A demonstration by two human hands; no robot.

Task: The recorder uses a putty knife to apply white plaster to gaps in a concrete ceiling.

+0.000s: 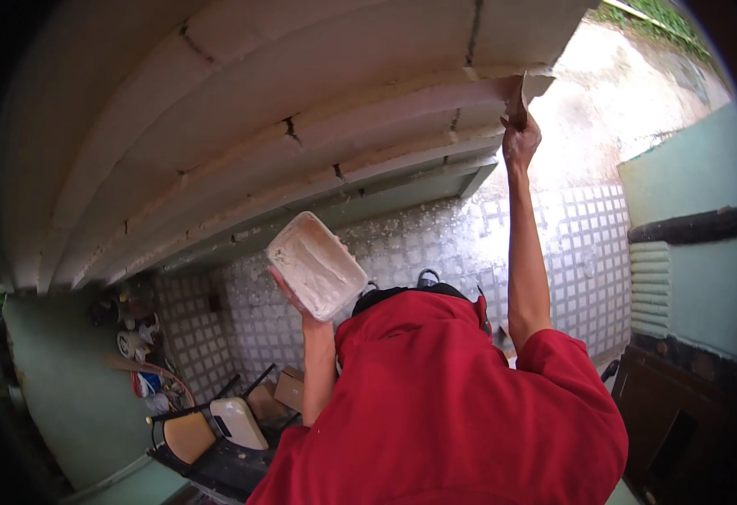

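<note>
My left hand (pixel 287 291) grips a white rectangular tub (pixel 301 290) from its lower left side, with part of the hand hidden behind it. Pale, creamy filler (pixel 316 263) coats the inside of the tub. Stretched far out ahead, my right hand (pixel 521 145) is closed around a putty knife (pixel 517 103), whose handle is mostly hidden. Its blade meets the right end of the block wall (pixel 410 109), by the corner. Pale bands of filler run along the wall's joints, and dark cracks show at several short cross joints.
Speckled, patterned tiles (pixel 436 244) cover the floor below. A chair (pixel 187 433), cardboard boxes (pixel 290 387) and assorted containers (pixel 145 383) stand at the lower left. On the right are a green wall (pixel 692 160) and a dark brown piece of furniture (pixel 663 404). Bright ground lies beyond the wall's end.
</note>
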